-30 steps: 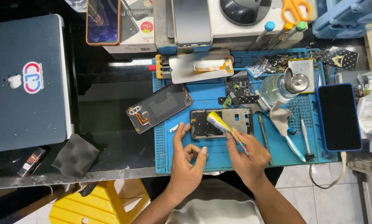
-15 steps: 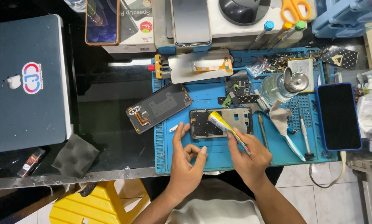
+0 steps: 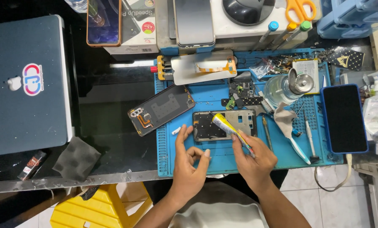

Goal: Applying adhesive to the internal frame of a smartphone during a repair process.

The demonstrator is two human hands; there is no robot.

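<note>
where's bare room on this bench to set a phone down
Bare dark bench between the laptop and the back cover, above the grey cloth. Bare blue mat left of the left hand. Crowded right of the phone frame: bottle, tools, blue phone.

The yellow tube (image 3: 230,128) hides part of the phone frame (image 3: 225,125) on the blue mat (image 3: 206,162), and its lower end disappears inside the right hand (image 3: 252,158). Whatever the left hand (image 3: 189,162) pinches between thumb and forefinger is too small to tell. The mat's near edge is covered by both wrists. The scissors (image 3: 299,9) and the orange-cased phone (image 3: 104,22) are cut off by the top edge. The small parts (image 3: 277,63) at the mat's far edge are too tiny to identify.
</note>
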